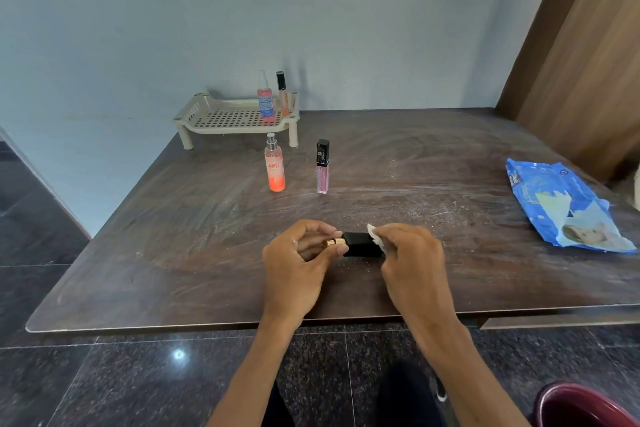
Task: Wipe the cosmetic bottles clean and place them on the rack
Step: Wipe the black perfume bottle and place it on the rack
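My left hand point(298, 263) grips the gold end of a small black bottle point(360, 243) held sideways above the table's near middle. My right hand point(412, 260) presses a white wipe point(375, 236) against the bottle's other end. An orange spray bottle point(275, 165) and a pink lip-gloss tube with a black cap point(322, 166) stand upright farther back on the table. The beige rack point(221, 118) sits at the back against the wall, with a small pink spray bottle point(266, 100) and a black-capped peach tube point(283, 94) standing in its right corner.
The dark wooden table point(173, 253) has pale smears and crumbs. A blue wet-wipe pack point(561, 208) lies at the right edge. A wooden panel point(588, 45) rises at the right. A maroon bin rim point(581, 406) shows at the bottom right, over the dark granite floor.
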`<state>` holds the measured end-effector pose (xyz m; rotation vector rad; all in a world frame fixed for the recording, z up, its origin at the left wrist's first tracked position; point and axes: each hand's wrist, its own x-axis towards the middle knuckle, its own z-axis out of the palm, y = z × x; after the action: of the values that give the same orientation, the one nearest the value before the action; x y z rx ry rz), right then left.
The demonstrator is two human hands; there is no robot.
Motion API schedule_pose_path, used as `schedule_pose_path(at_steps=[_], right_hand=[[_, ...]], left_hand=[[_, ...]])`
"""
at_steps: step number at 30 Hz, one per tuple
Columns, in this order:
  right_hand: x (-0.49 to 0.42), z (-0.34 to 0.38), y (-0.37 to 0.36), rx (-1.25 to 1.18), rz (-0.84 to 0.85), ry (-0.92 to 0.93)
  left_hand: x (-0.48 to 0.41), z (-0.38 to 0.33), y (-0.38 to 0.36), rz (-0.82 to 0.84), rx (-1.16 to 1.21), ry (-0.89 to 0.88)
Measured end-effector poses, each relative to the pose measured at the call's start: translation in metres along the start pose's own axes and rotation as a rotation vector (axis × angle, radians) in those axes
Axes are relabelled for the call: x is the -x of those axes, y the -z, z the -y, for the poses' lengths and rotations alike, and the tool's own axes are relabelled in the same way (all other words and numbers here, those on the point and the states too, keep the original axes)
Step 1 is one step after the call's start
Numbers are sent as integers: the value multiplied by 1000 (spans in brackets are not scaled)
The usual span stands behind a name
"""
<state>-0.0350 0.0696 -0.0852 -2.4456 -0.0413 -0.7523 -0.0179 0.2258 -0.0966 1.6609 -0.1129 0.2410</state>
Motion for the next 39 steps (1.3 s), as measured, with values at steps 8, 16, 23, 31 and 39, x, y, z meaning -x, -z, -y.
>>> schedule_pose_path(at_steps=[8,16,23,31,39], right_hand=[[4,20,-20,-34,21,151],[1,-14,6,-48,10,-62],[3,1,9,-151,-37,20],[14,3,0,-97,5,32],[16,0,0,-157,-35,-36]], left_hand=[[1,-2,2,10,21,17],[0,0,-1,11,-25,-6],[1,-1,1,36,29,-25],[-1,-1,4,39,131,-18],[-2,0,1,45,39,3]])
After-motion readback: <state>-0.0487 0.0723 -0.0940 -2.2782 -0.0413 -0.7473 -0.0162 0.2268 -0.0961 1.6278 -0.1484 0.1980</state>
